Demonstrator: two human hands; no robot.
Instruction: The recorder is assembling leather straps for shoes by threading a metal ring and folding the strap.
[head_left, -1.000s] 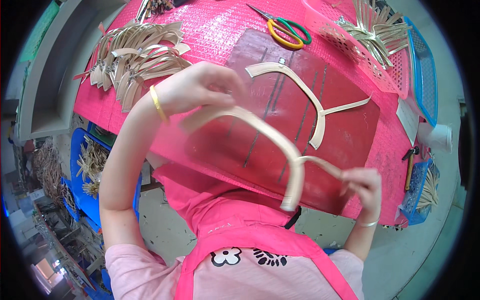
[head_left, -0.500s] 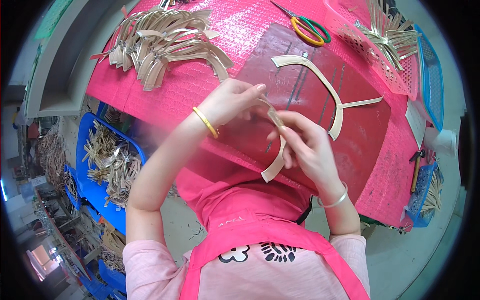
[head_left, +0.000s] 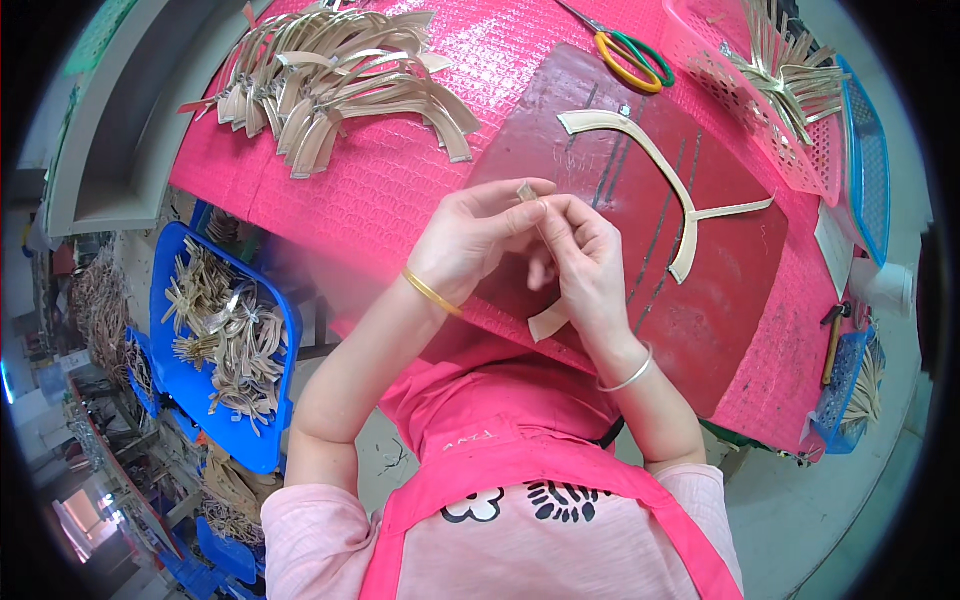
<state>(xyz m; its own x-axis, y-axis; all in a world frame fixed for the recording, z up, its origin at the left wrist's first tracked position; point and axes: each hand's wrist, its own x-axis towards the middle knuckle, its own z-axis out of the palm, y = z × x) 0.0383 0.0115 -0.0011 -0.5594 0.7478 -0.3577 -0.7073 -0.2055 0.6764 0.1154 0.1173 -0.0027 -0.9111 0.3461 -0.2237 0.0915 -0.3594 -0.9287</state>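
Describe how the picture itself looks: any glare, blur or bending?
Head view: white glare dots the pink table cover; a hazy smear softens its near edge, left of the hands; the grey shelf curves along the dark rim. Same view: left hand and right hand look fairly sharp, mostly hiding the beige strip.

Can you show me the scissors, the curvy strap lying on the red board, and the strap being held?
Scissors (head_left: 602, 52), head view: on the yellow handle.
Curvy strap (head_left: 690, 232), head view: just below where its tail joins.
Held strap (head_left: 548, 322), head view: on its lower end.
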